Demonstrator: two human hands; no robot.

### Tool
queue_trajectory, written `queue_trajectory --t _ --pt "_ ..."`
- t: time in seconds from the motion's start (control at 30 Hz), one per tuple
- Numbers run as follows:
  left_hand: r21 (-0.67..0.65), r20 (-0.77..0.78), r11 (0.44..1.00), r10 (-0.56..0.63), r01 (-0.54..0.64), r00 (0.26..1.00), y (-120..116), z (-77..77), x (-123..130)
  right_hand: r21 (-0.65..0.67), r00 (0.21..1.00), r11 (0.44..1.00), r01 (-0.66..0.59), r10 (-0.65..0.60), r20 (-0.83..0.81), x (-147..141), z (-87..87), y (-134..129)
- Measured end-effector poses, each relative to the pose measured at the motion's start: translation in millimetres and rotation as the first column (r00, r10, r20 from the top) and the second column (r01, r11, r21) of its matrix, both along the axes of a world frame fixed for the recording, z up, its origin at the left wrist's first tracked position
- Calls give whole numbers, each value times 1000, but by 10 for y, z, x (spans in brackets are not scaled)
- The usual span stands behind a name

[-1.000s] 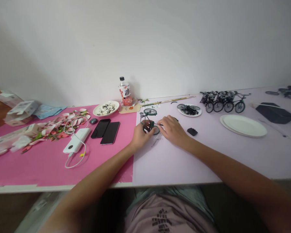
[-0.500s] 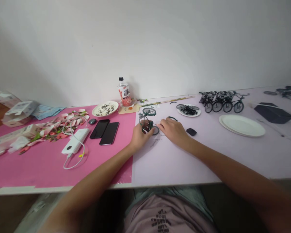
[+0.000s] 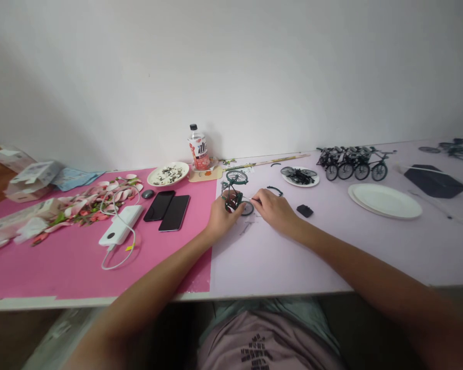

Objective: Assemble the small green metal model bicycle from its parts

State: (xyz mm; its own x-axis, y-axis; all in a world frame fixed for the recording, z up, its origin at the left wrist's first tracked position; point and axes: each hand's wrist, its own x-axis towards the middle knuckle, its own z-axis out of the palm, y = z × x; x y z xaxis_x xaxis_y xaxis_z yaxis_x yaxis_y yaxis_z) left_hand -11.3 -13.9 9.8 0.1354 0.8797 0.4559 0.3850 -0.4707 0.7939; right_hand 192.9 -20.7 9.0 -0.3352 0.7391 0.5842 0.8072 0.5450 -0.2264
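Observation:
A small dark green model bicycle stands on the pale lilac table top, its front wheel raised toward the wall. My left hand grips its frame from the left. My right hand pinches a thin part at the bicycle's rear wheel, fingertips touching the model. A curved black piece lies just behind my right hand, and a small black block lies to its right.
Two phones, a white power bank with cable, a bowl and pink flowers lie on the pink mat. A bottle stands by the wall. On the right are a plate of black parts, finished bicycles, empty plates and a black box.
My right hand has slid slightly left and closer to the bicycle's rear wheel. My left hand keeps its hold on the frame, which has barely shifted.

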Motion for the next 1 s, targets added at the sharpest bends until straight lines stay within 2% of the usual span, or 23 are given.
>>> queue_trajectory --t 0.17,0.27,0.53,0.67,0.8,0.9,1.0 --pt "2 -2 1000 9 -9 1000 -42 13 36 47 997 997 62 -63 33 -21 -48 39" --pt "14 -21 1000 9 -8 1000 -69 23 50 21 995 996 91 -92 31 -41 -36 18" --pt "14 -37 1000 15 -14 999 -51 3 37 -177 986 984 -22 -8 -168 -51 125 -149" --pt "13 -30 1000 7 -7 1000 -24 -11 20 -167 981 983 -72 40 -190 -45 121 -135" --pt "23 -21 1000 2 -1 1000 -46 15 28 -144 987 990 6 -29 -159 -61 70 -71" --pt "39 -42 999 7 -5 999 -85 41 47 -155 978 988 30 -61 -201 -82 67 -77" --pt "59 -70 998 18 -13 997 -106 47 56 -198 958 980 -34 -25 -287 -105 103 -130"
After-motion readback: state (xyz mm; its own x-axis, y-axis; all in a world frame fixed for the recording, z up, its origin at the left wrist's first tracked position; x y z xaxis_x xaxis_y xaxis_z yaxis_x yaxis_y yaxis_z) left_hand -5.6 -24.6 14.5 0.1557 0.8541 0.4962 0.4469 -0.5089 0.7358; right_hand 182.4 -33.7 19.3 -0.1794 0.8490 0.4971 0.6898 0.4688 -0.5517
